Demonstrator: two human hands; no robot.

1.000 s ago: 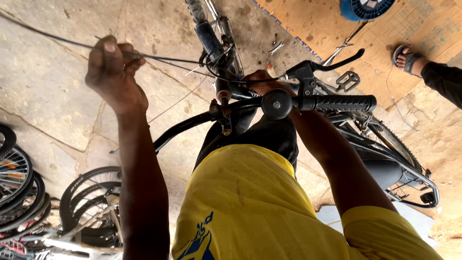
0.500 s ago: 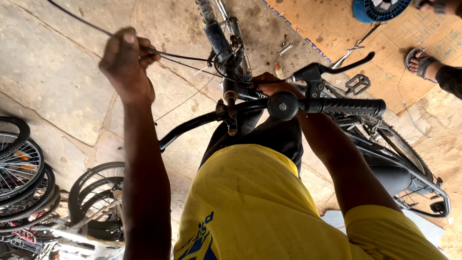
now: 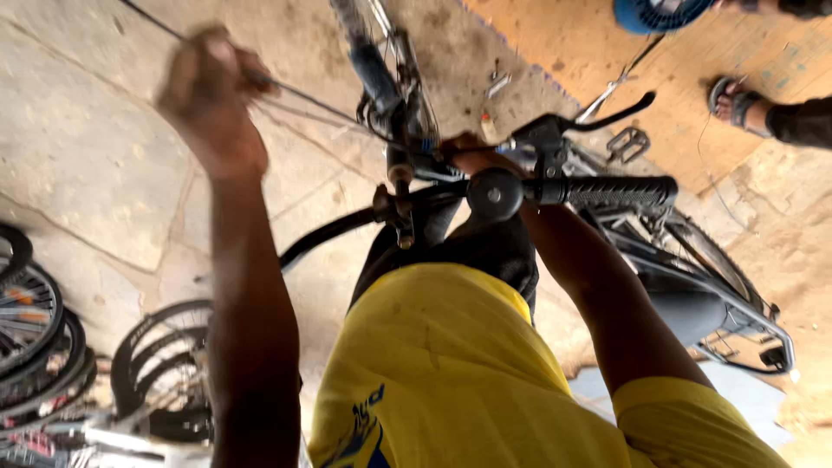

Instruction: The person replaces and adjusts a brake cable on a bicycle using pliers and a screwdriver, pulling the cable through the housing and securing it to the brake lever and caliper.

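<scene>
I look down over my yellow shirt at a black bicycle's handlebar [image 3: 607,189]. My left hand [image 3: 212,100], blurred, is raised at the upper left and pinches a thin brake cable [image 3: 321,102] that runs tight to the bike's stem [image 3: 400,165]. My right hand [image 3: 472,154] reaches behind the bar beside the black bell [image 3: 494,194] and the brake lever [image 3: 598,121]; its fingers are mostly hidden, closed around something near the stem.
Several bicycle wheels and tyres [image 3: 52,347] lie at the lower left on the concrete floor. The bike's rear frame and rack [image 3: 728,312] extend right. Another person's sandalled foot [image 3: 737,102] stands at the upper right, near a blue round object [image 3: 659,13]. Small parts [image 3: 498,85] lie on the floor.
My left hand has pulled the cable further right and stays high, now blurred. The view has shifted, so the handlebar sits lower in frame. My right hand stays at the stem.
</scene>
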